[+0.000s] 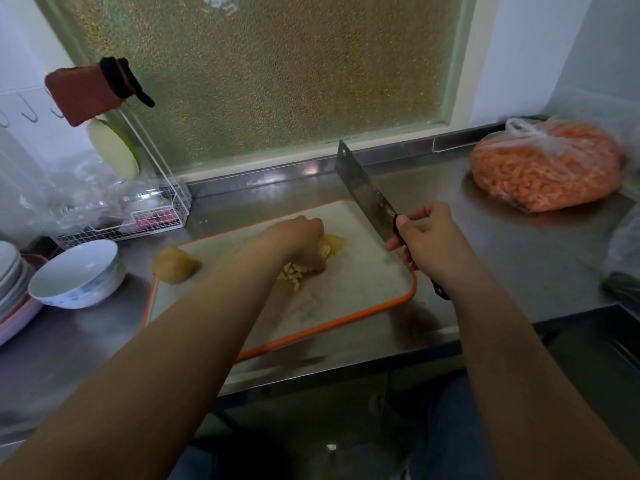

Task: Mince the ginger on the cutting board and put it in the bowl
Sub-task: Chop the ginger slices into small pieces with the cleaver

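1 view only, from a head-worn camera, so no 2nd view shares any part of the scene. It looks forward and steeply down from above the near edge of a steel counter (491, 258), facing a frosted window (277, 71) on the far wall. The wide lens bends the window frame and counter edge. Both forearms run up from the bottom corners, close to the lens. The orange-rimmed cutting board (346, 296) lies near mid-frame. At left the view takes in a white bowl (78, 275), at right a bag of orange food (547, 168).
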The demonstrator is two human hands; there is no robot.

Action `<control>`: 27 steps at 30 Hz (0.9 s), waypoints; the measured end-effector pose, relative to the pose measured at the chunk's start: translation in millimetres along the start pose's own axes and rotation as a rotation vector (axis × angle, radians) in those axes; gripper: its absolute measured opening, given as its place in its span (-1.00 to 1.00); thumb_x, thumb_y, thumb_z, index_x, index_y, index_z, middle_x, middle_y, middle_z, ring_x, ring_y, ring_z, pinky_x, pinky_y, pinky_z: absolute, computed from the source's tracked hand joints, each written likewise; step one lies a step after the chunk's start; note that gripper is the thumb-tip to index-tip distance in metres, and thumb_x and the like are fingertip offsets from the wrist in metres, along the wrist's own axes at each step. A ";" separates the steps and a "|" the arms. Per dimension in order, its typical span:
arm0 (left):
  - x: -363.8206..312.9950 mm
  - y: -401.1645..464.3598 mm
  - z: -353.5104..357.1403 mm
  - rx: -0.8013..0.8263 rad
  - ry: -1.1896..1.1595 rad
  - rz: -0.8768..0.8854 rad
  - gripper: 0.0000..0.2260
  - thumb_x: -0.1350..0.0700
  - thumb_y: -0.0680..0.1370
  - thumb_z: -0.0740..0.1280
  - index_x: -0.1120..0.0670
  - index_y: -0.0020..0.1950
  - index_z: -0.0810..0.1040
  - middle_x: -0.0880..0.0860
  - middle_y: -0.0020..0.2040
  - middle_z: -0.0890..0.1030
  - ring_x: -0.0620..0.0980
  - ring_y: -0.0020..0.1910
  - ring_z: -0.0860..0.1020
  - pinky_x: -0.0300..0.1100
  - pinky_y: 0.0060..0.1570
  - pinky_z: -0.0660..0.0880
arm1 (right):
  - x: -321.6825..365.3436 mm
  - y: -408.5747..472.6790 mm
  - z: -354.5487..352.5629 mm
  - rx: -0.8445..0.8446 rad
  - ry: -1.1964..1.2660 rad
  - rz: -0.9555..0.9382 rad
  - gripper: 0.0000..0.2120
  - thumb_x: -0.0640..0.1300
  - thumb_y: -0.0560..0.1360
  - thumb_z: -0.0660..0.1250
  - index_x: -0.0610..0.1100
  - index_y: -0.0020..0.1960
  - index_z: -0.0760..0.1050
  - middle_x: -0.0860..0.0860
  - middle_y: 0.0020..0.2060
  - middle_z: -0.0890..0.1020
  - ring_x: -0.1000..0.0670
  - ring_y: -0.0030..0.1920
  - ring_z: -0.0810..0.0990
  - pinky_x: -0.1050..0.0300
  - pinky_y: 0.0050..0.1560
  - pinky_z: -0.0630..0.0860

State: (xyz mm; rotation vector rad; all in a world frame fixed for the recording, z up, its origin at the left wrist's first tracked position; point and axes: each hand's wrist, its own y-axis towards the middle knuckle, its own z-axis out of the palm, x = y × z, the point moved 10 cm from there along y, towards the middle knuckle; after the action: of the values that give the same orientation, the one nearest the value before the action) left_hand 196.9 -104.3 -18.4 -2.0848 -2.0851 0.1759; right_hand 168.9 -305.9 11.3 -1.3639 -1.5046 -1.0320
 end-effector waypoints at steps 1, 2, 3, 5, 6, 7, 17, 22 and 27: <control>1.5 -0.5 -0.2 0.003 -0.025 -0.009 -0.35 -0.11 0.38 0.45 0.02 0.41 0.32 0.12 0.33 0.38 0.14 0.25 0.45 -0.03 0.16 0.45 | 0.1 0.4 -0.6 0.000 0.003 -0.002 -0.84 -0.10 0.62 0.19 -0.14 0.09 0.23 -0.02 -0.31 0.67 0.00 -0.36 0.51 -0.02 -0.17 0.48; 3.0 -0.1 1.3 0.018 -0.045 -0.019 -0.34 -0.11 0.38 0.45 0.00 0.42 0.31 0.11 0.33 0.37 0.14 0.25 0.44 -0.02 0.17 0.45 | 0.5 0.7 -1.3 -0.001 0.002 -0.005 -0.83 -0.10 0.61 0.19 -0.14 0.10 0.24 -0.03 -0.30 0.67 0.00 -0.37 0.51 -0.02 -0.17 0.48; 4.3 0.2 3.6 0.040 -0.058 -0.030 -0.33 -0.11 0.37 0.44 -0.01 0.42 0.30 0.11 0.34 0.35 0.14 0.25 0.44 -0.01 0.17 0.45 | 1.0 0.8 -1.7 -0.003 -0.001 -0.007 -0.83 -0.10 0.61 0.19 -0.15 0.10 0.24 -0.03 -0.30 0.67 0.00 -0.37 0.51 -0.02 -0.18 0.48; 5.8 2.0 7.7 0.072 -0.096 -0.050 -0.31 -0.12 0.37 0.44 -0.02 0.43 0.29 0.10 0.35 0.33 0.15 0.25 0.43 0.02 0.18 0.45 | 1.5 1.1 -3.0 -0.008 0.004 -0.010 -0.83 -0.10 0.61 0.19 -0.15 0.10 0.24 -0.03 -0.30 0.67 0.00 -0.38 0.50 -0.01 -0.20 0.47; 5.9 3.8 8.7 0.073 -0.127 -0.061 -0.32 -0.11 0.37 0.44 -0.01 0.42 0.29 0.10 0.35 0.33 0.16 0.25 0.43 0.03 0.17 0.45 | 1.1 1.5 -3.7 -0.012 0.007 -0.011 -0.83 -0.11 0.61 0.19 -0.16 0.10 0.24 -0.03 -0.29 0.67 0.01 -0.39 0.49 0.02 -0.22 0.46; 5.9 5.6 9.2 0.066 -0.161 -0.072 -0.34 -0.09 0.37 0.44 0.00 0.41 0.29 0.11 0.34 0.33 0.17 0.24 0.43 0.03 0.16 0.45 | 0.8 1.5 -4.4 -0.016 0.007 -0.011 -0.83 -0.11 0.62 0.19 -0.16 0.10 0.24 -0.03 -0.29 0.67 0.02 -0.40 0.49 0.05 -0.24 0.46; -19.1 22.0 15.5 -0.056 0.024 -0.093 -0.54 -0.14 0.61 0.09 0.08 0.43 0.20 0.26 0.38 0.30 0.27 0.31 0.34 0.12 0.25 0.33 | -4.7 5.0 -2.7 -0.025 0.006 0.005 -0.86 -0.10 0.61 0.19 -0.11 0.07 0.23 0.01 -0.33 0.66 0.02 -0.36 0.52 0.03 -0.21 0.48; -26.4 27.9 11.2 0.007 0.113 -0.082 -0.43 -0.03 0.54 0.33 0.13 0.44 0.20 0.26 0.34 0.37 0.24 0.29 0.40 0.02 0.18 0.39 | -10.7 8.0 -7.2 -0.044 -0.026 -0.002 -0.85 -0.06 0.60 0.19 -0.07 0.06 0.24 0.04 -0.35 0.67 0.02 -0.35 0.52 -0.03 -0.15 0.50; -23.8 19.1 -7.6 -0.066 0.062 -0.032 -0.52 0.13 0.50 0.32 0.13 0.39 0.28 0.20 0.26 0.50 0.20 0.21 0.49 -0.06 0.00 0.42 | -15.2 9.2 -6.7 -0.054 0.017 0.017 -0.87 -0.07 0.61 0.18 -0.06 0.04 0.23 0.02 -0.35 0.67 0.02 -0.36 0.52 -0.02 -0.18 0.50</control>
State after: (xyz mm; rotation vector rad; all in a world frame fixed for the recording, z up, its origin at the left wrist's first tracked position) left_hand 217.1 -128.4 -16.2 -2.0640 -2.1144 0.0376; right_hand 179.3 -316.2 -0.7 -1.3994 -1.4599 -1.0778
